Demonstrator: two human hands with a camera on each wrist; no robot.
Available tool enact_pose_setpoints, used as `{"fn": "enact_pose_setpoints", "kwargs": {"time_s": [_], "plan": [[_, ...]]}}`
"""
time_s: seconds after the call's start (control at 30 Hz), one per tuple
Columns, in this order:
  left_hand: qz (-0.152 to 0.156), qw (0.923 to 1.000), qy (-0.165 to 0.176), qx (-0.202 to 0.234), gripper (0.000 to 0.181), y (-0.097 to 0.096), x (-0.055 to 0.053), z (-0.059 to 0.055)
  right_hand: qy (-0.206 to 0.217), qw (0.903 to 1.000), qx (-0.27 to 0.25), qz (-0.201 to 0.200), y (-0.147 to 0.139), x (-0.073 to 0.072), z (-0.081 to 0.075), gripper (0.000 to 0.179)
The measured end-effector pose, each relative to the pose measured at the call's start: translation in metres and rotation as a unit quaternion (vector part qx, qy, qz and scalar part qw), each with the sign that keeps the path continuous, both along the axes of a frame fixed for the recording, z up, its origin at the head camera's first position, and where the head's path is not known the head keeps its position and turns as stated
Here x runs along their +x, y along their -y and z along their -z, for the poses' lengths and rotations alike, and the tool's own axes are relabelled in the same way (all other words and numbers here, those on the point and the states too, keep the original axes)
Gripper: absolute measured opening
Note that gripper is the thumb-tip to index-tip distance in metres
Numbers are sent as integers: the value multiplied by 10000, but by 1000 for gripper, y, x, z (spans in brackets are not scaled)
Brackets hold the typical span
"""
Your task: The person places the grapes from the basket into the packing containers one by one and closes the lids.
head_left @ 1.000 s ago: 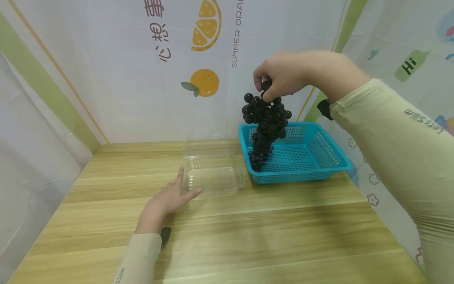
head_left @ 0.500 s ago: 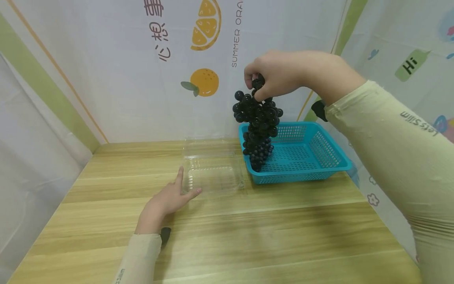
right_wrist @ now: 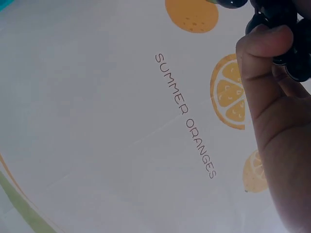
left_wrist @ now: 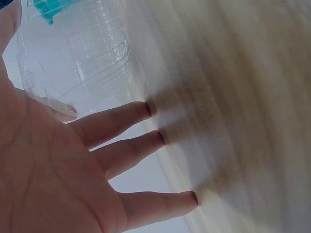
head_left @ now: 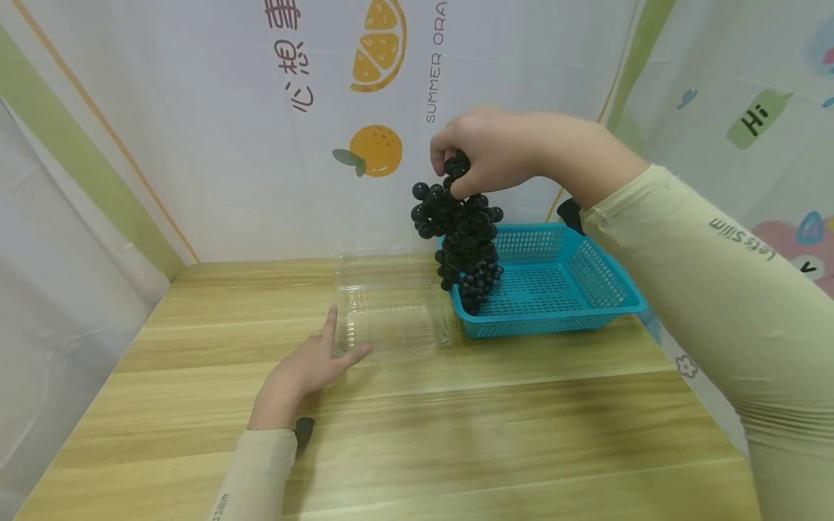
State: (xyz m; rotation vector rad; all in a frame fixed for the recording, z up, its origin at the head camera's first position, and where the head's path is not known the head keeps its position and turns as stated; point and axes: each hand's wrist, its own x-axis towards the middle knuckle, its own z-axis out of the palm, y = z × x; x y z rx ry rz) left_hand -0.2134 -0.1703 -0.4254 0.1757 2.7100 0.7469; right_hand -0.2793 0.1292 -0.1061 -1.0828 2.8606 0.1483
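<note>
Pinched at its top by the fingers and thumb of my right hand (head_left: 495, 148), a large bunch of black grapes (head_left: 459, 221) hangs over the left edge of the blue basket (head_left: 550, 324). A smaller bunch of dark grapes (head_left: 479, 289) lies in the basket's left end, partly covered by the hanging one. My left hand (head_left: 305, 373) is at the near left corner of a clear plastic clamshell box (head_left: 391, 329), which lies with its lid folded back. In the left wrist view its straight fingers (left_wrist: 131, 150) meet the tabletop beside the box (left_wrist: 77, 63).
The wooden table (head_left: 417, 441) runs back to a white curtain (head_left: 215, 145) printed with oranges and lettering. The basket stands at the table's right rear, close beside the box. A second patterned curtain (head_left: 704, 166) borders the right side.
My right hand has carried the bunch of grapes leftward and, lately, slightly down, from over the basket to its left rim. The left hand and the box have stayed put.
</note>
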Motion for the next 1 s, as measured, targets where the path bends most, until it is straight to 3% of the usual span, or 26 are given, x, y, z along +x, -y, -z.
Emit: {"fn": "enact_pose_setpoints", "kwargs": {"time_s": [0.5, 1.0], "plan": [[-32, 10000, -1, -57, 116, 2, -2, 0, 17, 9996, -66, -282, 13, 4, 7, 29], [-52, 10000, -66, -53, 116, 3, -2, 0, 393, 9972, -69, -625, 28, 3, 50, 27]]}}
